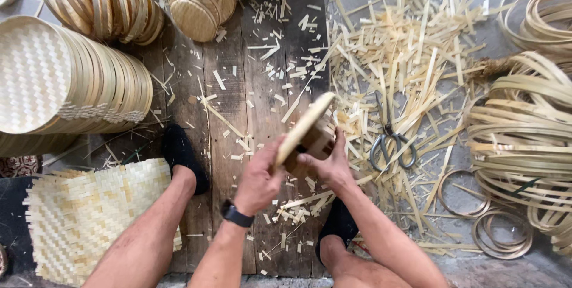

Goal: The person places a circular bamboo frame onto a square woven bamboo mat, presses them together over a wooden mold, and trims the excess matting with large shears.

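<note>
Held edge-on above the plank floor (pixel 238 85): a round woven lid (pixel 305 126), seen almost from the side, long axis running from about 7 o'clock up to 1 o'clock, upper rim tipped toward the scrap pile (pixel 405 67). Gripped at the lower end by both hands. Left hand (pixel 260 179) at 7 o'clock of the lid, fingers curled shut around the lower rim, thumb on the near face. Right hand (pixel 331 163) at 5 o'clock, fingers wrapped behind the lid's dark underside, tips hidden. Black watch (pixel 237 213) on the left wrist. Scissors (pixel 392 145) lying on the scraps at 3 o'clock of the lid, well apart. Stack of finished lids (pixel 77 79) at 10 o'clock. Woven mat (pixel 89 216) at 8 o'clock. Bamboo hoops (pixel 524 139) at 3 o'clock, beyond the scissors. Black-socked feet below, either side of the hands.
</note>
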